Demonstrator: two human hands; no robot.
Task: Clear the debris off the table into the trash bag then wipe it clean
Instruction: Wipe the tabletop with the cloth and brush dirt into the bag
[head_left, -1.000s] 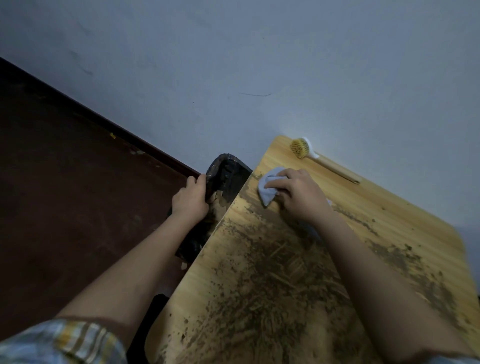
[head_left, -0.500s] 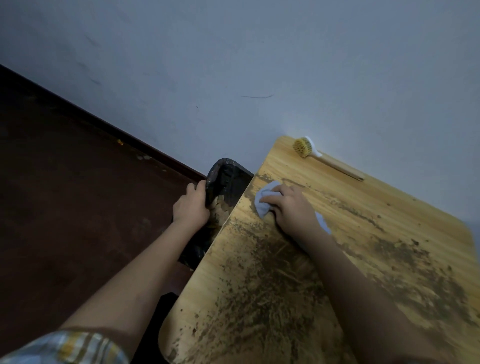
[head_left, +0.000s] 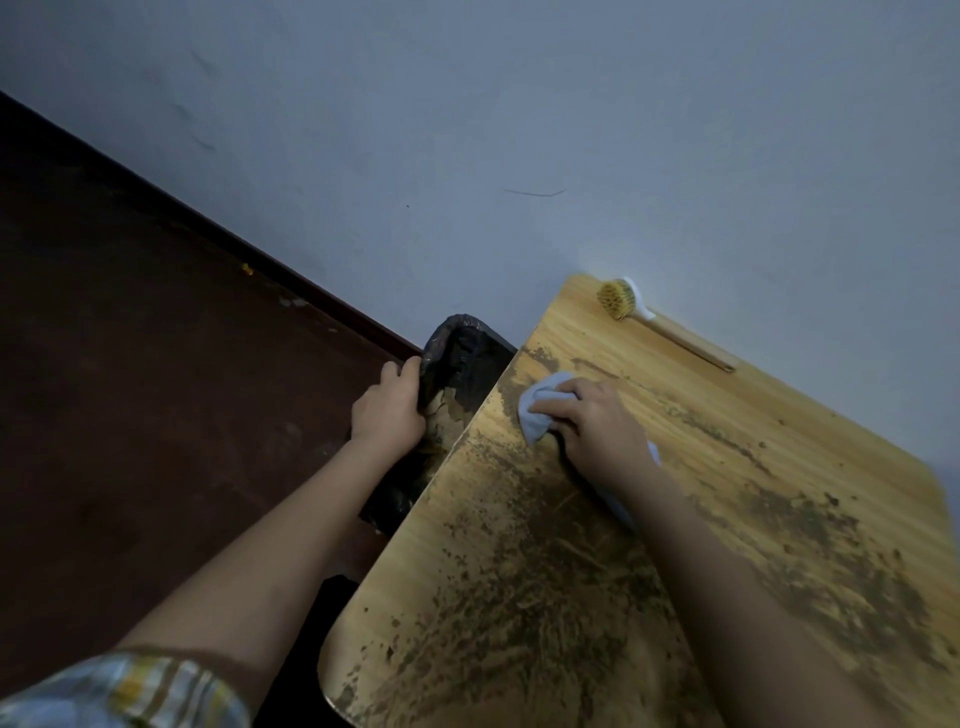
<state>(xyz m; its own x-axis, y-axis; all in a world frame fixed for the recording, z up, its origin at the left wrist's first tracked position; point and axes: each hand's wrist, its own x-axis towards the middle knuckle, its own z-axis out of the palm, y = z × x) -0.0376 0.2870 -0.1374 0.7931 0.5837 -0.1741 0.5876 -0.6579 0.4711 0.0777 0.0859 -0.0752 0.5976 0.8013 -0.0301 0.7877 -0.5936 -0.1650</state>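
Head view: right hand (head_left: 597, 426) fingers curled over a bunched pale cloth (head_left: 537, 410), pressing it on the wooden surface (head_left: 831, 467) near its left edge. Left hand (head_left: 387, 410) grips the rim of the black trash bag (head_left: 457, 353), held just beside the surface edge, left of the right hand; brown bits visible inside the bag next to the left hand. Debris (head_left: 545, 597), dark brown crumbs and smears, spread over the surface below and to the right of the right hand. Brush (head_left: 621, 299) with wooden handle lies beyond the right hand, against the wall (head_left: 519, 130). Dark floor (head_left: 130, 389) left of the left hand. Plaid sleeve (head_left: 119, 696) at bottom left.
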